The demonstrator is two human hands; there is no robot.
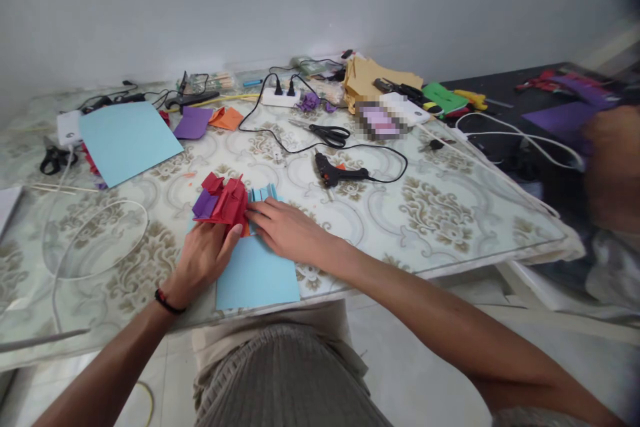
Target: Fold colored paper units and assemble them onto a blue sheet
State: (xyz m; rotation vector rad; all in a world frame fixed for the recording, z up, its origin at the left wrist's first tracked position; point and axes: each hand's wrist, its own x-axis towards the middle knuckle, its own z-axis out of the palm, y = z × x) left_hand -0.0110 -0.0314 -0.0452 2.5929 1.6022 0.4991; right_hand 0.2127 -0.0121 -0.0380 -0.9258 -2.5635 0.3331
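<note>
My left hand (206, 253) is under a folded red paper piece (227, 203) with a purple part on its left; the thumb is against the red paper's lower edge. My right hand (283, 223) reaches in from the right, its fingertips at the right side of the red piece, next to a pleated light blue paper (264, 192). A bit of orange paper (245, 230) shows between the hands. Beneath them lies a flat light blue sheet (257, 273) at the table's front edge.
A black glue gun (335, 170) and black scissors (327, 135) lie beyond my right hand. A large light blue sheet (130, 140) is back left, a power strip (281, 97) at the back. Another person's arm (613, 167) is at the right.
</note>
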